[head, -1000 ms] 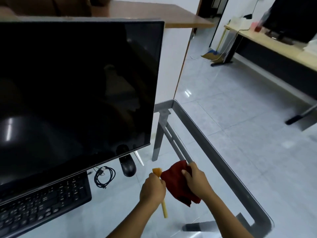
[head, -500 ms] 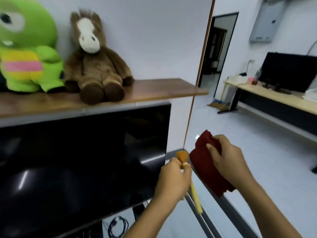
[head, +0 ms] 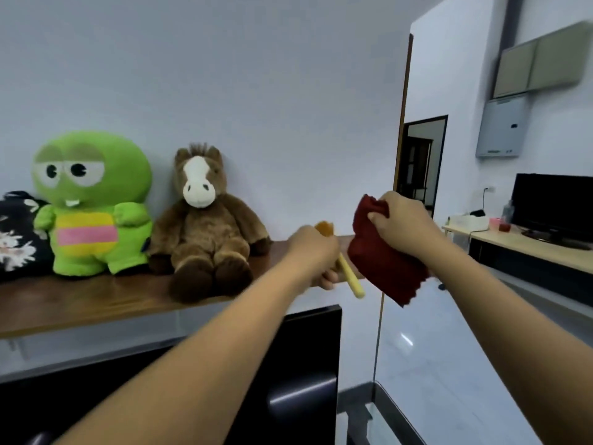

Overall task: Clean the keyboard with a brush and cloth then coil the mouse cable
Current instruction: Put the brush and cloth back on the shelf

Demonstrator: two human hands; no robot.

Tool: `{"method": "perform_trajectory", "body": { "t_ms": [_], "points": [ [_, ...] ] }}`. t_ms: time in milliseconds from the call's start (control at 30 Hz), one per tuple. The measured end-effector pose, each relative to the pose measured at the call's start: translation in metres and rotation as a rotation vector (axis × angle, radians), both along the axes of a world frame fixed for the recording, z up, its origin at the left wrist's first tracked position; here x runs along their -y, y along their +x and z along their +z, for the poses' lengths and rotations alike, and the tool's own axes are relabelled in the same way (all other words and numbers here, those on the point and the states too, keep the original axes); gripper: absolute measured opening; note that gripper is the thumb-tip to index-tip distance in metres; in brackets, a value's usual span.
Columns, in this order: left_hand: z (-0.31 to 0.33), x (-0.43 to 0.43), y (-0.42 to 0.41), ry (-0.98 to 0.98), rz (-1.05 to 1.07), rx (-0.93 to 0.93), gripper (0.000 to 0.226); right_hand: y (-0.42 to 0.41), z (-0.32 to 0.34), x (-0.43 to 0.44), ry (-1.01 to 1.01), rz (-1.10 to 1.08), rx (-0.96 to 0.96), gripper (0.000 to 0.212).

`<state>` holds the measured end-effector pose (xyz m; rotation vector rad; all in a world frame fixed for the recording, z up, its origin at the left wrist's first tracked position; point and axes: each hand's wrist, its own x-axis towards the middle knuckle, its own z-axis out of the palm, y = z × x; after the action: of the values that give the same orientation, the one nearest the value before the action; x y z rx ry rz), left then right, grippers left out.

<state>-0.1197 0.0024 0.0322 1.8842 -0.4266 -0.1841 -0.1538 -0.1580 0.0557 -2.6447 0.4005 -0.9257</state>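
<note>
My left hand [head: 313, 253] grips a small brush [head: 348, 277] with a yellow handle; its orange bristles stick up above my fist. My right hand [head: 402, 220] clutches a bunched dark red cloth [head: 382, 261] that hangs down below the fingers. Both hands are raised in front of me, level with the wooden shelf [head: 96, 303], with the brush just left of the cloth. The keyboard, the mouse and its cable are out of view below the frame.
A black monitor [head: 298, 364] stands under the shelf. On the shelf sit a green plush toy [head: 91, 200] and a brown plush horse [head: 205, 220]. The glass desk's corner [head: 382, 409] shows at the bottom right. Another desk [head: 529, 248] with a screen stands at the far right.
My view has tilted up from the desk to the shelf, so keyboard, mouse and cable dropped out of sight. Both hands rose with the brush and the cloth still held.
</note>
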Motion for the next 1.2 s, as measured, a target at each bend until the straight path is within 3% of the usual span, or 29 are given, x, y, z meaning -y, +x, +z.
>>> {"method": "perform_trajectory", "body": {
  "t_ms": [233,400,500,700,800,900,967,1033,1100,1200],
  "points": [
    [0.009,-0.014,0.083,0.259,0.146,0.054,0.034,0.092,0.004,-0.011,0.222,0.133,0.025,0.038],
    [-0.012,-0.012,0.128,0.476,0.163,-0.024,0.05,0.144,-0.021,-0.016,0.446,0.201,0.022,0.032],
    [-0.024,-0.009,0.149,0.598,0.139,-0.075,0.045,0.164,-0.042,-0.006,0.54,0.159,-0.035,0.034],
    [-0.038,-0.006,0.17,0.788,0.152,0.017,0.038,0.177,-0.077,0.018,0.296,0.005,-0.169,0.037],
    [-0.043,-0.001,0.173,0.913,0.122,-0.022,0.052,0.172,-0.094,0.025,-0.002,-0.109,-0.227,0.05],
    [-0.047,0.003,0.178,0.927,0.098,-0.04,0.049,0.166,-0.1,0.023,-0.251,-0.159,-0.177,0.057],
    [-0.047,0.002,0.18,0.87,0.111,0.066,0.036,0.162,-0.098,0.017,-0.276,-0.019,-0.214,0.046],
    [-0.048,0.0,0.179,0.825,0.109,0.135,0.026,0.158,-0.097,0.008,-0.222,0.128,-0.4,0.042],
    [-0.047,0.0,0.174,0.832,0.093,0.103,0.024,0.159,-0.102,0.001,-0.175,0.218,-0.513,0.042],
    [-0.045,0.006,0.171,0.913,0.069,-0.039,0.034,0.164,-0.109,-0.003,-0.191,0.264,-0.497,0.045]
  ]
}}
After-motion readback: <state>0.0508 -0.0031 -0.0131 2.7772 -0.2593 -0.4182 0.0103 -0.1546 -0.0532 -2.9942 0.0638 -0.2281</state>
